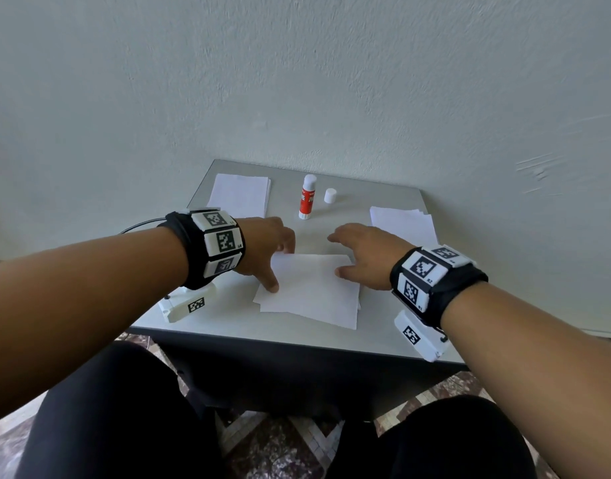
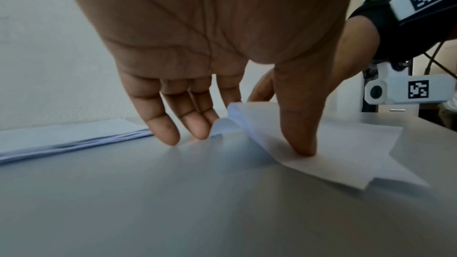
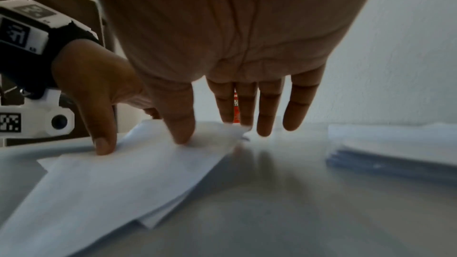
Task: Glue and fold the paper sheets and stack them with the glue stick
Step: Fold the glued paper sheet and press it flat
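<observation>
— where's the sheet you're working on?

— the folded sheet [image 1: 311,288] lies at the near middle of the table [image 1: 228,323], doubled over, its layers not quite square: a lower edge sticks out at the near corners. the far left corner is still curled up off the table in the left wrist view.

— so how far along are you?

— i'd judge mid-fold on this one. the glue stick [image 1: 307,197] stands uncapped beyond the sheet, its cap [image 1: 330,195] just beside it. a pile of paper [image 1: 240,195] sits at the far left, another pile [image 1: 402,223] at the right (which is blank stock and which is finished, i can't tell). pressing the crease, stacking and capping look left to do.

— and your hands?

— my left hand [image 1: 266,250] reaches down with fingers straight and spread, thumb pressing the sheet's left edge, fingertips at the curled corner. my right hand [image 1: 363,250] is spread flat too, thumb pressing the right side. neither grips anything; they only press.
</observation>
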